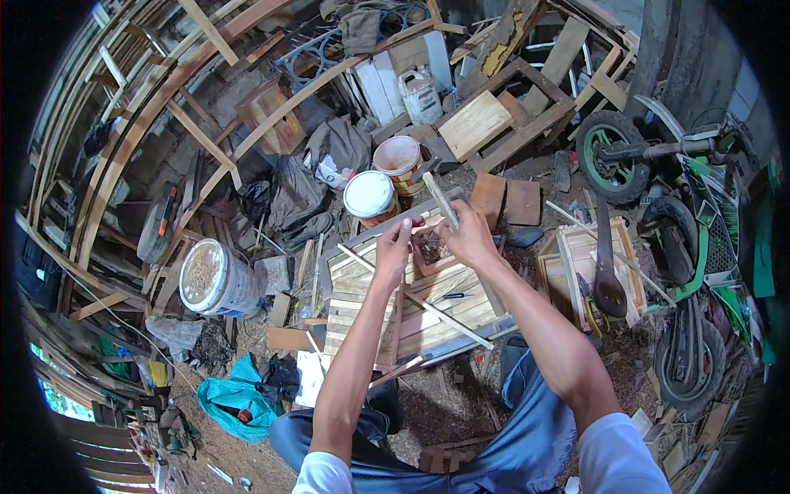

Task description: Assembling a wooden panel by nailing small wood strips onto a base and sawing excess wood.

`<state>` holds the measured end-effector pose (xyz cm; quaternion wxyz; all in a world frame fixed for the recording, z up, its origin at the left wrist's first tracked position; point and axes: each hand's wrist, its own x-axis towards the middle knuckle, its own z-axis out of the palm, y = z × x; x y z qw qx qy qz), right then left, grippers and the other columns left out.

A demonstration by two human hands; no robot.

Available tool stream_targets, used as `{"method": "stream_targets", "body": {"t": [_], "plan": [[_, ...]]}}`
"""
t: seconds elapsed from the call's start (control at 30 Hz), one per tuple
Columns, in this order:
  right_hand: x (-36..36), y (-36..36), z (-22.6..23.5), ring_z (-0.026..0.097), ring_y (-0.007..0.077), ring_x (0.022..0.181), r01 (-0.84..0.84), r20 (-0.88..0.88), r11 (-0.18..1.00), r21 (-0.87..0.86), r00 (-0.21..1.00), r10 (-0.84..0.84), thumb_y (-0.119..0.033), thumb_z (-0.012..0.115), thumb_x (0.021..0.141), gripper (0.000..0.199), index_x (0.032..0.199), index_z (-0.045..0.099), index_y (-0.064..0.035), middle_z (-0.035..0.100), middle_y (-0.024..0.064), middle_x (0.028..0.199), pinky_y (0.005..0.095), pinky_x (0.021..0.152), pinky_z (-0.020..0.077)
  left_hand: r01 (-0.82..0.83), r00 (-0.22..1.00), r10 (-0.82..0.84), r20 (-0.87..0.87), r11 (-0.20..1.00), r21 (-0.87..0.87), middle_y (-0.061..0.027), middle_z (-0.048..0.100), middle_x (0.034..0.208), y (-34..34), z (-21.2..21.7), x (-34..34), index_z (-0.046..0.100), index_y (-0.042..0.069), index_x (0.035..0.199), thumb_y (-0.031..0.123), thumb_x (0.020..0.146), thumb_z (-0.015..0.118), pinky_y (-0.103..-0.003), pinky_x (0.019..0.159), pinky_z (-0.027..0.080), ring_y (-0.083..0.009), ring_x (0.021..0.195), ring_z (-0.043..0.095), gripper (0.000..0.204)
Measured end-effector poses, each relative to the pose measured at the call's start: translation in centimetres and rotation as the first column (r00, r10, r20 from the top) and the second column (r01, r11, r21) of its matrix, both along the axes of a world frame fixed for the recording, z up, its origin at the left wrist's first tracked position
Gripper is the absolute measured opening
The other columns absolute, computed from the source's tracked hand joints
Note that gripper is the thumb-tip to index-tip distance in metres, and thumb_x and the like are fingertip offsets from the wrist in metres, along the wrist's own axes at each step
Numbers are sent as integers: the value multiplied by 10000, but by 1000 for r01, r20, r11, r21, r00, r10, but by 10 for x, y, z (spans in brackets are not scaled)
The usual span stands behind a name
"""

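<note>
My right hand (469,237) grips the pale wooden handle of a hammer (440,201), its dark head pointing up and away from me. Just left of it, my left hand (394,249) is closed in a pinch, thumb up; whatever its fingers hold is too small to make out. Both hands are above a low worktop of pale wooden slats (350,317). Between my wrists sits a small wooden box (429,262) with small loose bits in it, partly hidden by my right hand. A thin wooden strip (448,319) lies slanting across the slats, near a dark pen (455,295).
Beyond the worktop stand a white-lidded bucket (369,193) and an open bucket (398,155). Left is a bucket of shavings (206,276); right, a wooden crate (568,263) bearing a handsaw (607,284), near a green motorbike (699,239). A teal bag (234,395) lies near left.
</note>
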<state>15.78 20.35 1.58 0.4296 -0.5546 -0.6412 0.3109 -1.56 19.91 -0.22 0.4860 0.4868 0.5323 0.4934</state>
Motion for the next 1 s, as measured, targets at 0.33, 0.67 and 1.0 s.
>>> {"method": "stream_targets", "body": {"t": [0.33,0.67,1.0], "plan": [[-23,-9,3,679,356,886,-127,-26,992,26,991,127,-205,692,789,458,1168,570,22,681,216,983,421,796,525,42,996,-56,74,983,179,34,645,883,-36,13,-10,695,52,1030,168,904,690,-213,674,398,-47,769,519,172],[-64,-122,17,674,262,838,-353,-61,932,-75,935,349,-289,715,851,411,1105,595,10,686,154,896,381,777,514,-239,965,225,138,966,96,-51,687,920,-201,43,-105,643,-8,1024,108,917,645,-241,770,473,-96,830,604,158],[-92,-254,-18,668,372,843,-387,22,918,-88,921,390,-192,676,871,388,1160,523,16,662,200,876,444,762,512,-354,930,358,-89,934,55,-18,678,871,-300,-6,-140,680,18,963,139,885,692,-219,694,446,-81,758,584,145]]}}
